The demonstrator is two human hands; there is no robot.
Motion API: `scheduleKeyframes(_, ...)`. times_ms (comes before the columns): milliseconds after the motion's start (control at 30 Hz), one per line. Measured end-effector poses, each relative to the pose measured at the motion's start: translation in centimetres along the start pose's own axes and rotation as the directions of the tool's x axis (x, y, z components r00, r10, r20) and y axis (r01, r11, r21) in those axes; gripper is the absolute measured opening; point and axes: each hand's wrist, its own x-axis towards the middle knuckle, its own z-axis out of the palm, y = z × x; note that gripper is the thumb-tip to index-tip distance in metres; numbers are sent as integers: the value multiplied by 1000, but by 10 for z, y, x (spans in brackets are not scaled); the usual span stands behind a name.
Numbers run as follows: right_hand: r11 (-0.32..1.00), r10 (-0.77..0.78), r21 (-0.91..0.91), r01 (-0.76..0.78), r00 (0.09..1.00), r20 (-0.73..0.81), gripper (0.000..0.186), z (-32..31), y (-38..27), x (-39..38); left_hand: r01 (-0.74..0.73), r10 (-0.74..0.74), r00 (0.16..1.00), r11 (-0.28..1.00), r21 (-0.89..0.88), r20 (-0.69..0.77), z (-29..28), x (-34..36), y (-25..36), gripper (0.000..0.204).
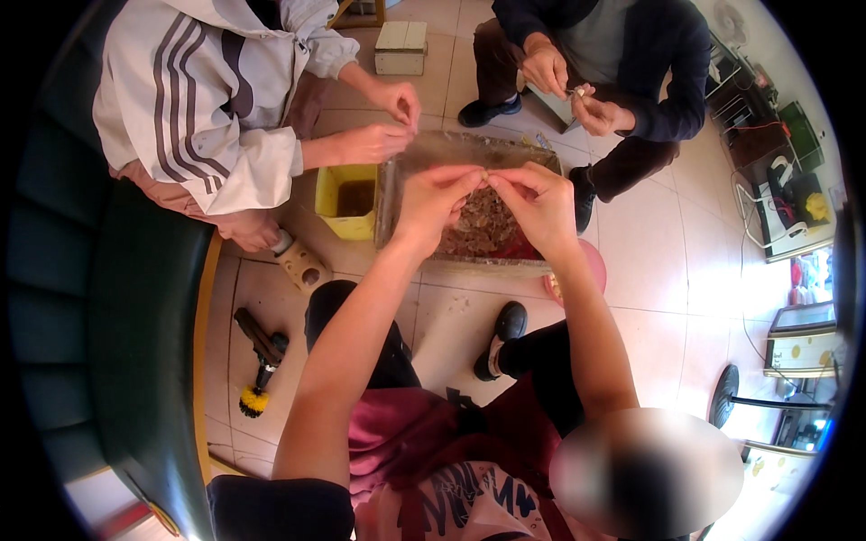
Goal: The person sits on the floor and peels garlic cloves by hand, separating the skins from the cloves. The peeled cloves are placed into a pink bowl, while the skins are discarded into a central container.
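Note:
My left hand [433, 198] and my right hand [532, 203] meet above a grimy tray [469, 266], both closed in a pinch on a small pale piece [483, 177], too small to identify. A heap of brown shell-like scraps [474, 221] lies in the tray beneath my fingers, with some red at its right. Just left of the tray stands a yellow container [326, 206] holding brownish liquid, and a pink basin [591, 281] with pale bits sits partly behind my right forearm.
Two co-workers' hands [379, 140] [595, 115] work beyond the tray. A dark green sofa [144, 316] borders the left. A yellow brush tool [257, 379] lies on the floor. A wooden box [400, 50] stands behind. A fan base [724, 392] and cables are at right.

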Motion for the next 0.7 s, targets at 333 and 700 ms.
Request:
scheduleKeyframes(333,996,84,3,-84,995,-55,9,10,-1,-2,-57,60,998,993,99,-19,2,0,-6,23)
scheduleKeyframes(700,1000,2,22,0,998,-62,9,4,3,2,384,-350,922,881,-276,166,-10,4,7,28)
